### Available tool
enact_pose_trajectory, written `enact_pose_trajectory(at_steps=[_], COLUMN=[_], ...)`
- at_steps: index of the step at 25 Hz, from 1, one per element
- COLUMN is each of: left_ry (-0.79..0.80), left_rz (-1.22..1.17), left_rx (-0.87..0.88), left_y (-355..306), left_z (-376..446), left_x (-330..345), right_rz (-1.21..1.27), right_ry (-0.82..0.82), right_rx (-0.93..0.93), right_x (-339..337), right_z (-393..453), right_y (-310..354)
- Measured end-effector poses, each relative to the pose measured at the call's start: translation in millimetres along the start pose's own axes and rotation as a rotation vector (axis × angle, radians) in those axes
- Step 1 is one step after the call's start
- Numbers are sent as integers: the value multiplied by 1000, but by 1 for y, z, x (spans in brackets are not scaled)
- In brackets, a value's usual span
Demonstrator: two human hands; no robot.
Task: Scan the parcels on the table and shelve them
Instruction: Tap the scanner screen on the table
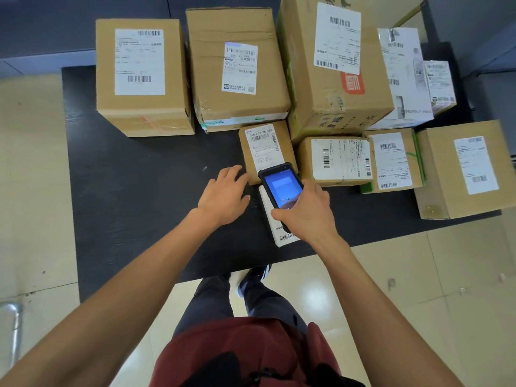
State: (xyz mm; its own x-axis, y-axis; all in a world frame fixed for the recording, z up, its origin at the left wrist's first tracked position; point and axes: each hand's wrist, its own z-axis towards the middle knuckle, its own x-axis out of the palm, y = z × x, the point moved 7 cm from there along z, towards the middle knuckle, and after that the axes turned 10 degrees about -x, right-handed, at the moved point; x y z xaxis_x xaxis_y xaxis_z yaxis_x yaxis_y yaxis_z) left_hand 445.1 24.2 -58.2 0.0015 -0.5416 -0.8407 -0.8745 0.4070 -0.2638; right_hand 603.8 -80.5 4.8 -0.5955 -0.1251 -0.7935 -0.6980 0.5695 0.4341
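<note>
My right hand (308, 212) grips a black handheld scanner (280, 185) with a lit blue screen, held over a small brown parcel (265, 148) with a white label. My left hand (223, 192) is open, palm down, fingertips touching that parcel's left side. Under the scanner lies a flat white parcel (275, 230), mostly hidden by my right hand. Several labelled cardboard parcels stand on the black table (134, 196): a tall one at back left (142, 76), another in the middle (237, 68), and a big one at back right (337, 65).
More parcels crowd the right side: a low box (337, 160), a green-edged box (393, 163), a large box at the table's right edge (463, 169) and white-wrapped parcels (405, 74) behind. The beige tiled floor (33, 191) surrounds the table. My legs stand at the front edge.
</note>
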Motion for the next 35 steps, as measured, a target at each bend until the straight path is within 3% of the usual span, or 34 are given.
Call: enact_pose_trajectory(at_steps=[6,12,18,25,30,32,35], left_ry=[-132,-229,-281,-257,-227,-225,-247], left_rz=[-392,-520,-565,-570,-562,-577,-572], left_rx=[-206,-397,-478,-515,-509,-470,-433], left_y=[62,117,148,148,132,122,106], left_z=[-38,-83,-114,-118,-104,-95,-75], left_x=[-11,-13,-12,1,0,-4,-13], right_rz=[34,64,44,69,8,16,83], right_ry=[-34,-56,-112,-209,-178,-185,-327], right_rx=[-116,-220,-215,-142,-136,-172,-217], right_x=[47,127,179,192,190,179,133], right_z=[0,7,11,14,17,20,26], right_y=[32,69,92,97,91,91,75])
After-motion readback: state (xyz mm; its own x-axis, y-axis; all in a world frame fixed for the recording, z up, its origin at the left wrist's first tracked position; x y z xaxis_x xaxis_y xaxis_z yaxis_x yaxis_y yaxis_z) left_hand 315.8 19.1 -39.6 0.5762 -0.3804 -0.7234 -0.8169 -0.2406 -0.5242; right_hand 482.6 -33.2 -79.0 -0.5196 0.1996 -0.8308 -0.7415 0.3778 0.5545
